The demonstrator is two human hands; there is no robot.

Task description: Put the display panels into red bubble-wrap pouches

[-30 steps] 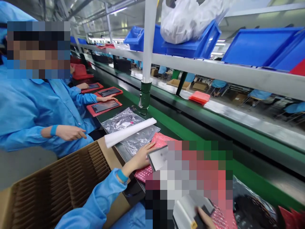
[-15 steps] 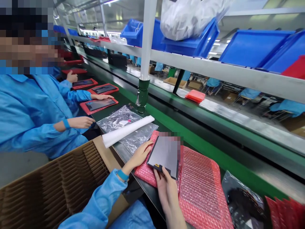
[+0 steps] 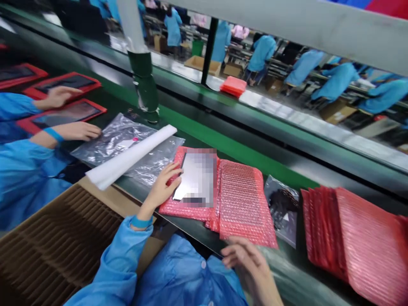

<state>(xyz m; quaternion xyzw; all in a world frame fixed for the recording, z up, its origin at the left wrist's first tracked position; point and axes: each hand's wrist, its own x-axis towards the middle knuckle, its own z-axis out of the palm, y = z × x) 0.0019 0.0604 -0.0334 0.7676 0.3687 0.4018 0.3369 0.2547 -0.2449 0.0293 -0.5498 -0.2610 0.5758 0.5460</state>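
A flat grey display panel [image 3: 191, 178], partly blurred out, lies on a red bubble-wrap bag [image 3: 188, 212] at the table's edge. My left hand [image 3: 164, 187] is at the panel's left edge, fingers spread and touching it without gripping. A second red bubble-wrap bag [image 3: 244, 204] lies right beside the panel. Just below that bag's near edge hovers my right hand [image 3: 247, 257], fingers loosely bent and apart, with nothing in them.
A white foam roll [image 3: 134, 157] lies across a clear plastic bag [image 3: 148, 163]. Right are a bag of dark parts [image 3: 282, 208] and stacked red bubble-wrap bags [image 3: 369, 242]. A divided cardboard box [image 3: 60, 238] stands front left. A co-worker's hands [image 3: 75, 131] are near red-framed panels [image 3: 70, 114].
My right hand has let go of the panel's lower edge and moved right and towards me. The panel now lies flatter on the bag. My view has turned right and down.
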